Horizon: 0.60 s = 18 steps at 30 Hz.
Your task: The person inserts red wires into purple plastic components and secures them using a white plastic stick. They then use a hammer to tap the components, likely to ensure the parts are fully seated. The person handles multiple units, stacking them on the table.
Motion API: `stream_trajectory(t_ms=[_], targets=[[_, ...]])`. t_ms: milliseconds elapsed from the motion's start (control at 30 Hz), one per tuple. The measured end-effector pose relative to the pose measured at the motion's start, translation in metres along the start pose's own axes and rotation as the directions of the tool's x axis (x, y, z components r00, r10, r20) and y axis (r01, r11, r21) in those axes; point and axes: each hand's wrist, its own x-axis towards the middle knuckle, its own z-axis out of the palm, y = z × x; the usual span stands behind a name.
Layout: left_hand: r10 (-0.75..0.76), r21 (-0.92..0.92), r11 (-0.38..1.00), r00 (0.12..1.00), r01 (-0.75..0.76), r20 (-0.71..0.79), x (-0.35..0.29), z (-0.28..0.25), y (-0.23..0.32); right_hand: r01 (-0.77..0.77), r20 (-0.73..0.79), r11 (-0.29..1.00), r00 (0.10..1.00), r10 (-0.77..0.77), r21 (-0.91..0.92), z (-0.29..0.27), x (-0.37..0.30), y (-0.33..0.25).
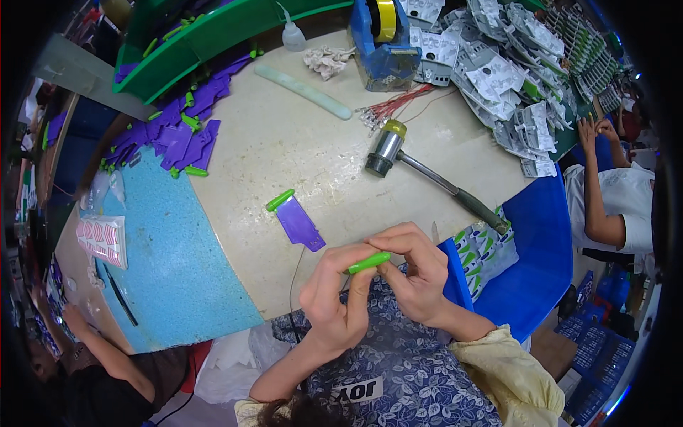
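Close to my body, over the table's front edge, both hands grip one bright green bullet-shaped plastic piece (368, 262). My left hand (334, 292) pinches its left end between thumb and fingers. At the other end, the thumb and fingers of my right hand (418, 274) are closed on it. What lies behind the fingers is hidden. Just beyond my left hand, a flat purple plastic fin (300, 223) lies on the table with a similar green piece (281, 200) along its top edge.
A mallet (427, 174) lies beyond my right hand, near red wires (398, 103) and a blue tape dispenser (388, 64). Grey plastic shells (491, 75) are heaped at far right, purple fins (188, 142) at far left. A blue bin (544, 249) stands right. Other people sit on both sides.
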Motion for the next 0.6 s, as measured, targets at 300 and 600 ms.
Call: stream_trajectory(t_ms=[300,600], targets=[[0.012,0.552,0.833,0.999,-0.031,0.038,0.022,0.021,-0.037,0.203,0.118,0.530,0.975,-0.189,-0.823,-0.056,0.066,0.070],[-0.046,0.822,0.480,0.927,-0.307,0.372,-0.041,0.019,-0.023,0.025,0.338,0.880,0.928,0.156,-0.474,-0.052,0.027,0.005]])
